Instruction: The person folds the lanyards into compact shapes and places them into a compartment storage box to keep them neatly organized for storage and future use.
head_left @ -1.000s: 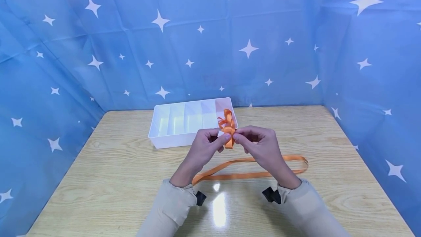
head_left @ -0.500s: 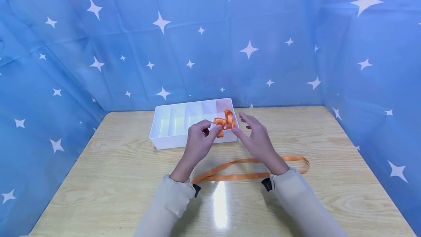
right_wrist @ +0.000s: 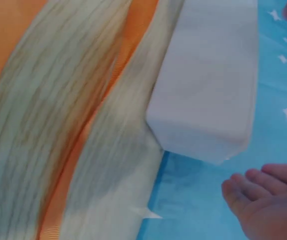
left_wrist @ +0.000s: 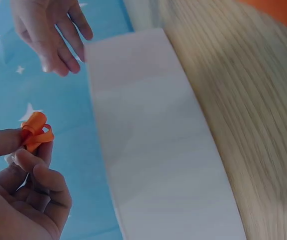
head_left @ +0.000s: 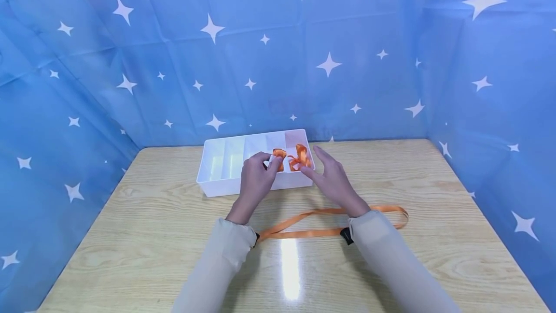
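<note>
Head view: one orange bow (head_left: 280,152) pinched by the left hand (head_left: 255,175) over the white tray (head_left: 221,188)

Standing by, I count one white tray, split by four dividers into five compartments in a row. Over its near side, in line with the second compartment from the right, is the one bow in the left hand: thumb and fingertips pinch it, the other fingers curled below. From the left wrist, its folded loops show just beyond the tray's rim, apart from the wall.

The right hand (head_left: 333,180) is at the tray's right near corner, holding nothing, fingers stretched out and thumb spread away. From the head, that thumb overlaps one bundle of orange loops (head_left: 302,154) in the tray's rightmost compartment; whether they touch I cannot tell, nor how many bows make it up.

One long orange ribbon (head_left: 304,234) lies on the tabletop (head_left: 434,197) in front of the tray, doubled back in a bend past the tray's right end. Its two strands come together toward the left cuff, where the rest is hidden.

Two pale sleeves (head_left: 391,260) reach toward the tray from the near side, one small dark item (head_left: 346,235) at each cuff. Behind the tray hangs a blue backdrop (head_left: 260,86) scattered with white stars.
</note>
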Available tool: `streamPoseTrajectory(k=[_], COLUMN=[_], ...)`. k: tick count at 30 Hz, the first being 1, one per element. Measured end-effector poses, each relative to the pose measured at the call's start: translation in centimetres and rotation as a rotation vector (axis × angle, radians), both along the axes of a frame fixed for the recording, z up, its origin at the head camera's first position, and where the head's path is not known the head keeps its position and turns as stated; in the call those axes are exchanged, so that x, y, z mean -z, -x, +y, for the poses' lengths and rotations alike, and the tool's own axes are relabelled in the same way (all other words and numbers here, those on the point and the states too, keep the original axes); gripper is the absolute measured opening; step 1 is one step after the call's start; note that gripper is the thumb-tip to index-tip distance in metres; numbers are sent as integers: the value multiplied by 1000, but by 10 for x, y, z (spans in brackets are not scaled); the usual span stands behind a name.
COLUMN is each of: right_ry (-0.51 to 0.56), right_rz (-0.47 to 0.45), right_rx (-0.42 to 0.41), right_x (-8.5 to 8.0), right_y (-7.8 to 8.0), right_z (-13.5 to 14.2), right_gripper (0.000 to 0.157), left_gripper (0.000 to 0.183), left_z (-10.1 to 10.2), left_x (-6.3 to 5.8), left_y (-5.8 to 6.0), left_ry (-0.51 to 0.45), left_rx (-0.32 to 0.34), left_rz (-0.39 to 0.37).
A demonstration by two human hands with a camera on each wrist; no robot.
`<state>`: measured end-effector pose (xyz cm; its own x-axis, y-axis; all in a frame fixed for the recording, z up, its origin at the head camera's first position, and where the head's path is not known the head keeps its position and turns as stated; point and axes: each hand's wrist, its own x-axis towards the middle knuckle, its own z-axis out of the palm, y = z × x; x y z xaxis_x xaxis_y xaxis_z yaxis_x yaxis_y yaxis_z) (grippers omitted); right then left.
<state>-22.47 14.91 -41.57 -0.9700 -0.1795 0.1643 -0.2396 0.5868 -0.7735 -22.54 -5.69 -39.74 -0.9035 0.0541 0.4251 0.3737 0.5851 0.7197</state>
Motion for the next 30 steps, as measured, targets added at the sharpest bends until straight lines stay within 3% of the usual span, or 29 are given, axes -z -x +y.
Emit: streamPoseTrajectory(k=[9, 15, 26, 30], right_ry=[35, 47, 41, 45], right_rz=[-13, -79, -134, -160], right_rx=[-41, -35, 12, 19], right_x=[10, 12, 11, 13], right_y=[11, 15, 17, 16], right_z=[2, 0, -6, -7], right_gripper=[72, 72, 70, 70], left_gripper=[31, 32, 31, 31], left_z=[4, 6, 7, 7], left_x=[4, 3, 7, 14], left_y=[15, 22, 34, 37], left_ry=[68, 116, 281, 272], left_rx=[-56, -120, -93, -80], left_rz=[-99, -177, -233, -285])
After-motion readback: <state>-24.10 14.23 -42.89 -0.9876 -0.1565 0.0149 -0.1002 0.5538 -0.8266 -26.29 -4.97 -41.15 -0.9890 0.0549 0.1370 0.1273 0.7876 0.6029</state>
